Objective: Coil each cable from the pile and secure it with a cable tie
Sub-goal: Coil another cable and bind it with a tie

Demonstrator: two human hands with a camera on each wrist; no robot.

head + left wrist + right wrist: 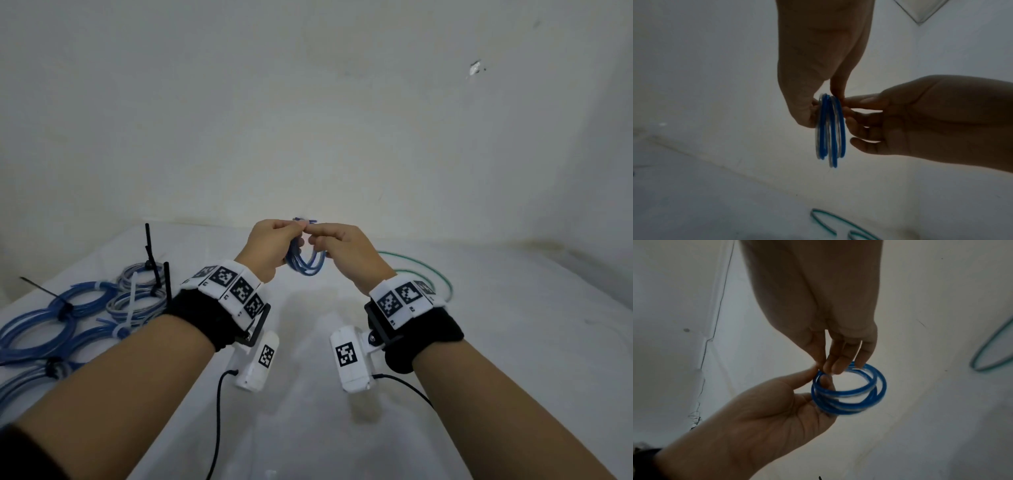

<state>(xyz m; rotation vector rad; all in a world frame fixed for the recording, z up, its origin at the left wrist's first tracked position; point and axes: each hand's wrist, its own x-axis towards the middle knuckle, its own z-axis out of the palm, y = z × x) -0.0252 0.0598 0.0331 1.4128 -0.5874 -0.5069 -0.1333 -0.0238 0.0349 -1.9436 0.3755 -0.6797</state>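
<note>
Blue cable coil (849,394) looks glossy, smooth plastic; table (513,342) matt white.

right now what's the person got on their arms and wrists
Both forearms are bare, with no sleeves in view. Each wrist carries a black strap and a white band of square black-and-white marker tiles. Under each wrist hangs a white boxy camera bearing one more marker, with a thin black cable trailing from it. The left hand and right hand are ungloved.
</note>
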